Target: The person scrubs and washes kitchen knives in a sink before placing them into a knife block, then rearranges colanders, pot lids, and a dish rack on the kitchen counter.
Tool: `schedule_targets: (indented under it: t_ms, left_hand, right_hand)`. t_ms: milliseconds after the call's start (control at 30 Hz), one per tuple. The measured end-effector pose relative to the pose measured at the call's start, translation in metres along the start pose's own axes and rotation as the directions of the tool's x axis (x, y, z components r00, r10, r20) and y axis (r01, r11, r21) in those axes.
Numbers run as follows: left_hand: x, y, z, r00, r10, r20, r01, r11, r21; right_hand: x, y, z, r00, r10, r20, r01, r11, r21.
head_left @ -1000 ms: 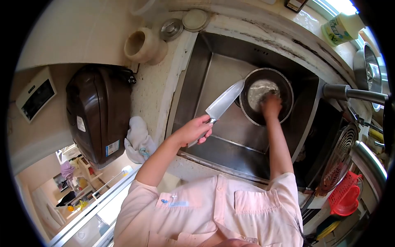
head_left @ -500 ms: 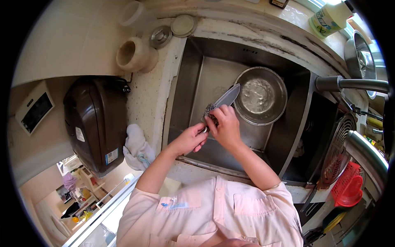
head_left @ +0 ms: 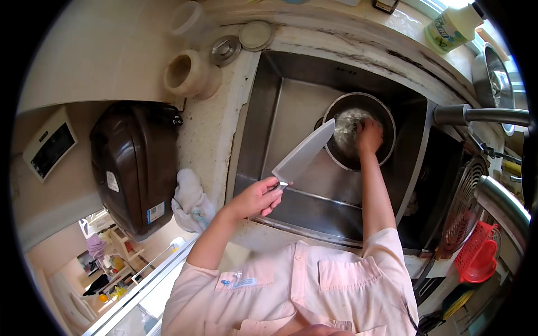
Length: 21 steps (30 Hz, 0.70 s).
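My left hand is closed around the handle of a knife. The wide blade slants up and to the right over the sink, its tip by the rim of a round metal pot. Inside that pot, water looks stirred up. My right hand reaches into the pot at its right side; its fingers point down and are partly hidden, so whether they hold anything cannot be made out.
The faucet juts in from the right. Left of the sink are a beige jar, a metal lid, a white cloth and a brown appliance. A red basket is at the lower right.
My right hand has left the blade and moved right into the pot. The dark bits on the blade are gone, and its broad side now shows. My left hand still holds the knife.
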<state>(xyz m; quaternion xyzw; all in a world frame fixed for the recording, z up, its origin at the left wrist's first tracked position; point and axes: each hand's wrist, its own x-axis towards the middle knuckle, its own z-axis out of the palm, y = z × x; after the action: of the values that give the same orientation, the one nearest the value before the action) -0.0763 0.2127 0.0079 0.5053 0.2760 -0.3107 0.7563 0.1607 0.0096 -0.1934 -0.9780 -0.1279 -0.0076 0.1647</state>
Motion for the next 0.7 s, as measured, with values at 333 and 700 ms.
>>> schedule_targets:
  t_ms: [333, 700]
  left_hand:
    - [0.025, -0.007, -0.007, 0.999, 0.018, -0.040, -0.022, 0.994, -0.109]
    - [0.034, -0.005, -0.001, 0.997, 0.073, -0.009, -0.073, 0.991, -0.112]
  right_hand:
    - [-0.076, -0.121, -0.132, 0.873, -0.443, 0.204, 0.122, 0.603, 0.789]
    - [0.014, -0.035, -0.035, 0.991, -0.022, -0.131, 0.043, 0.985, 0.165]
